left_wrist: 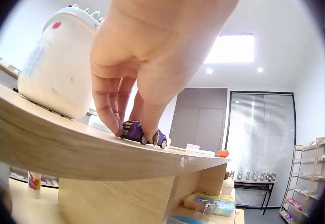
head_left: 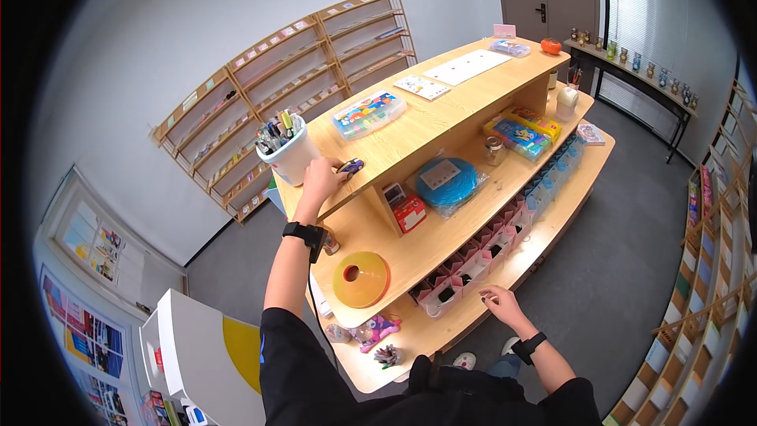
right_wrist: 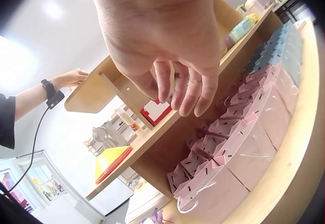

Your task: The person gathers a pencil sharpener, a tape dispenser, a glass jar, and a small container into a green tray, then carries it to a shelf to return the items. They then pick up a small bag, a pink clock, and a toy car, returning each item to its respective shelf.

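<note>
A small purple toy car (head_left: 350, 167) stands on the top board of the wooden shelf unit, near its rounded end. My left hand (head_left: 322, 180) pinches it from above; in the left wrist view the thumb and fingers of that hand (left_wrist: 147, 56) lie on both sides of the car (left_wrist: 138, 134), its wheels at the board. Beside the hand is a white pen holder (head_left: 292, 156) full of pens. Over the lower shelf hangs my right hand (head_left: 509, 306), fingers loosely bent and holding nothing, near pink paper bags (right_wrist: 244, 148).
Farther along the top board lie a plastic case (head_left: 368, 114), a booklet (head_left: 422, 87), white sheets (head_left: 467, 67) and a red tomato-like object (head_left: 551, 46). Yellow discs (head_left: 371, 288), a blue round item (head_left: 446, 181) and a red box (head_left: 409, 213) are on the middle shelf.
</note>
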The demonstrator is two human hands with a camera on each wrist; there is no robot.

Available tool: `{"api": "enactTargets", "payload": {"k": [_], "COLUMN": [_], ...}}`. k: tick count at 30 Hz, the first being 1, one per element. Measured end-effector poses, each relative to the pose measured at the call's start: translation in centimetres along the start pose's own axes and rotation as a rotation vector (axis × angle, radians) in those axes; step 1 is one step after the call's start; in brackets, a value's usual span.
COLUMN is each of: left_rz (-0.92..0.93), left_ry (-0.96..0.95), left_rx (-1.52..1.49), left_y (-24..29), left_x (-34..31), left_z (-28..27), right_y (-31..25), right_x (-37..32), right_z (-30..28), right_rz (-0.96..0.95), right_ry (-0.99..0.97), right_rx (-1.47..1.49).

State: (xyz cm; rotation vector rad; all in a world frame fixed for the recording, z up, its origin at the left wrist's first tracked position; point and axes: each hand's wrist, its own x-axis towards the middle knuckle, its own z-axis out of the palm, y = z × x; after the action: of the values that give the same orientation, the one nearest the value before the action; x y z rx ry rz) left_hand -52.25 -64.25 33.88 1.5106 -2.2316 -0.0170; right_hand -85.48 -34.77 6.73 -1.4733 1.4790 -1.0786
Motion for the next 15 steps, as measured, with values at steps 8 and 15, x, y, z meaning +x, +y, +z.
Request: {"api": "enactTargets", "payload": {"k": [8, 15], "left_rz": [-0.136, -0.159], "left_ry": [0.026, 0.091], "left_rx": [-0.109, -0.089], "left_y": [4.4, 5.2], "left_x": [1.0, 1.2], "left_z": [1.1, 2.1], "right_y": [2.7, 7.7], "right_x": [1.7, 0.9], "right_z": [-8.4, -15.0], "right_rz": [-0.031, 0.090], "right_ry": [-0.055, -0.078], "right_rx": [-0.018, -0.040]}}
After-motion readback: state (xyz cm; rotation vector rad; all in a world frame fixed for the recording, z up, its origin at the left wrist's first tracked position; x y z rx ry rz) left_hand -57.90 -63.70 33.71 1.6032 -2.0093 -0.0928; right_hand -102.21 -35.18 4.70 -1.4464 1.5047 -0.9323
